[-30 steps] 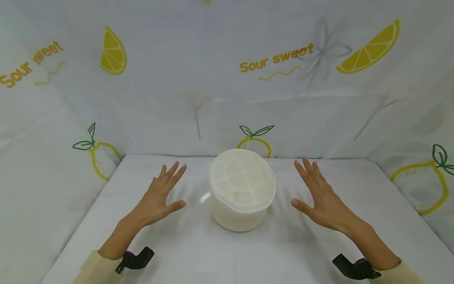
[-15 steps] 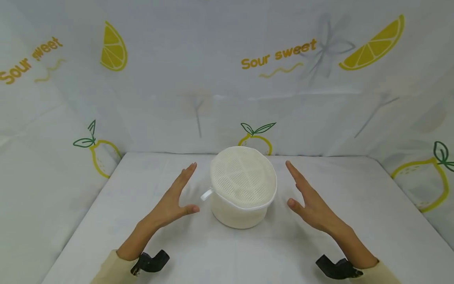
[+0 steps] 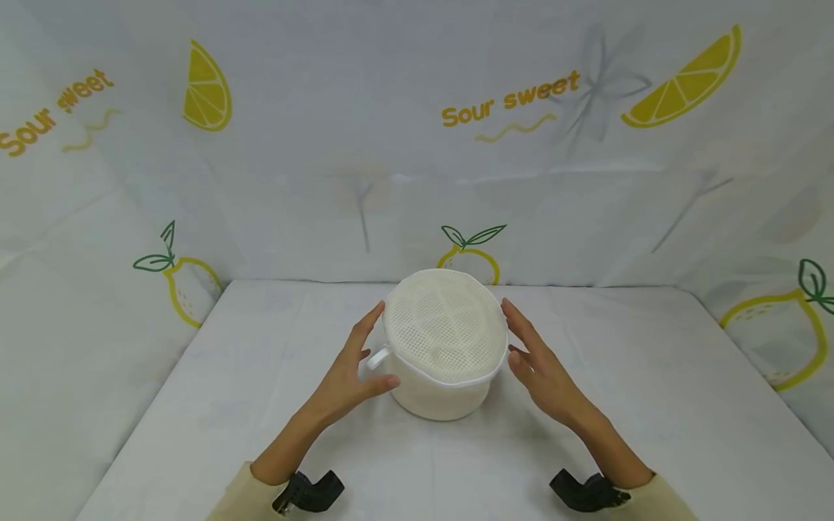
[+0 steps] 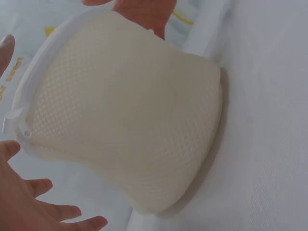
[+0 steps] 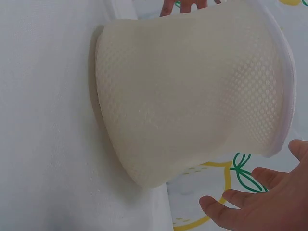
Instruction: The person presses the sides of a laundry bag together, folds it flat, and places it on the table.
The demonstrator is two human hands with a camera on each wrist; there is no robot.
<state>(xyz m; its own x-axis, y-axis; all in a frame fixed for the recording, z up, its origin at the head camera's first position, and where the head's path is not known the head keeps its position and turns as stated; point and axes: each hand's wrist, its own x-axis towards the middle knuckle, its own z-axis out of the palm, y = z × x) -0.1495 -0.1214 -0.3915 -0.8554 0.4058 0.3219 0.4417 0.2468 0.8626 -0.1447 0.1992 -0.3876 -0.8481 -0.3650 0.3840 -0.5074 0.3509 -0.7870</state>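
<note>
1. Your cream, drum-shaped mesh bag [image 3: 446, 325] stands upright on the white cloth-covered surface [image 3: 619, 347], between your hands.
2. Your left hand [image 3: 345, 380] is at its left side, fingers spread, near the bag's small white tab [image 3: 378, 358].
3. Your right hand [image 3: 544, 380] flanks the opposite side, fingers outstretched.
4. You cannot tell whether fingertips touch the mesh.

Cream mesh container [image 4: 130, 106] edged with white rim [image 4: 41, 60], base set on white counter [image 4: 269, 120]. White tab [image 4: 14, 120] fixed at rim. Left hand [image 4: 26, 204] placed just beside, fingers spread. Right hand [image 4: 147, 14] partly hidden behind container. Pale backdrop [image 4: 96, 192] marked with yellow.
</note>
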